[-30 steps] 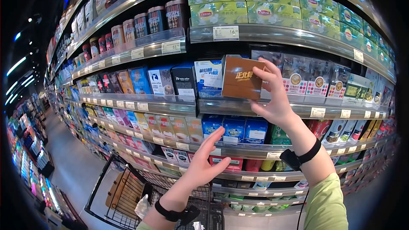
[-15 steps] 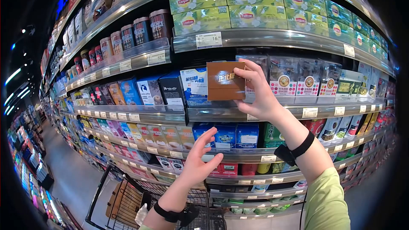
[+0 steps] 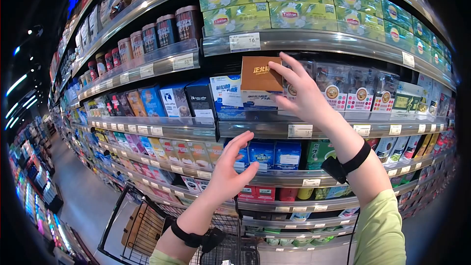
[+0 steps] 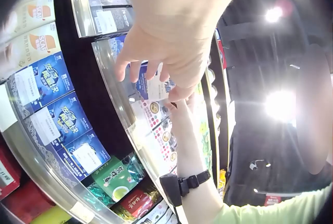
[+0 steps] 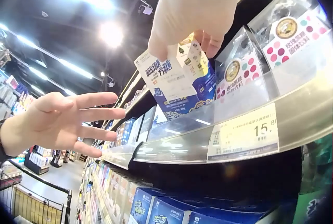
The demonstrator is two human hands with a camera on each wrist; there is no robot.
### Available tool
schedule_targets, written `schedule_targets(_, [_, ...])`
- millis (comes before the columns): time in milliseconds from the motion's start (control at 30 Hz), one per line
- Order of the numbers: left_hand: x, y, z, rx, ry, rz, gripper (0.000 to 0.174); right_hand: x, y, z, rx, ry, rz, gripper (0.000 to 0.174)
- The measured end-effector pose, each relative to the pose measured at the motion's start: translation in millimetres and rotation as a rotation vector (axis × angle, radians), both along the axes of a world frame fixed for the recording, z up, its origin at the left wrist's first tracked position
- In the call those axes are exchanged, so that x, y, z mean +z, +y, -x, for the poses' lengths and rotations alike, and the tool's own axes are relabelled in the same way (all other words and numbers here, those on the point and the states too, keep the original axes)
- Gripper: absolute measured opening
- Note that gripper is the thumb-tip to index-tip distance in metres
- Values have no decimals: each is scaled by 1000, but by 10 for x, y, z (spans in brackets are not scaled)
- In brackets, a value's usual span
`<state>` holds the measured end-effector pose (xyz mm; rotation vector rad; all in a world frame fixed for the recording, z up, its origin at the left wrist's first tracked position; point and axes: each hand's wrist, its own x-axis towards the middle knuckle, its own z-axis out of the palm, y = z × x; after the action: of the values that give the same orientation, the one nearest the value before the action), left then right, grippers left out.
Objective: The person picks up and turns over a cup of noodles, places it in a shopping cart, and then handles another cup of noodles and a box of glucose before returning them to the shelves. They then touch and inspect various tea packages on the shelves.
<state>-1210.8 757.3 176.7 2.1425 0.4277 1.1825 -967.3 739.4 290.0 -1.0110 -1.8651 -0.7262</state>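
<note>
My right hand (image 3: 304, 91) pinches a small brown box (image 3: 260, 74) with pale lettering, fingers over its face and thumb at the lower edge. The box is tilted at the middle shelf, beside and partly in front of white-and-blue boxes (image 3: 226, 92). In the right wrist view, the right hand (image 5: 195, 13) reaches down behind a white-and-blue box (image 5: 169, 81). Lower and to the left, my left hand (image 3: 229, 172) is raised with fingers extended, holding nothing, in front of the lower shelf. It shows spread in the right wrist view, the left hand (image 5: 57, 122) apart from the boxes.
Green tea boxes (image 3: 301, 15) stand on the shelf above. Clear-fronted packs (image 3: 360, 91) are to the right, coffee boxes (image 3: 175, 100) to the left. Blue boxes (image 3: 261, 153) sit below. A black wire cart (image 3: 142, 225) stands at the bottom left, beside the aisle floor (image 3: 78, 181).
The brown box has tilted and risen slightly, with more of the white-and-blue packaging showing beneath it. My right hand still pinches it. The left hand stays raised and empty.
</note>
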Motion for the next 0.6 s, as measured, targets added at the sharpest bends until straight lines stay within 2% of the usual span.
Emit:
schedule_targets(67, [31, -1, 0, 12, 6, -36, 64, 76, -47, 29, 19, 64, 114, 64])
schedule_targets(433, [61, 54, 31, 32, 52, -123, 60, 411, 129, 81, -259, -51, 242, 48])
schedule_targets(500, [87, 79, 35, 38, 60, -144, 60, 532, 146, 135, -392, -100, 391, 46])
schedule_targets(533, [106, 95, 35, 46, 67, -164, 60, 578, 142, 171, -394, -98, 390, 46])
schedule_targets(600, [146, 132, 25, 53, 72, -190, 59, 654, 145, 239, -469, -161, 612, 43])
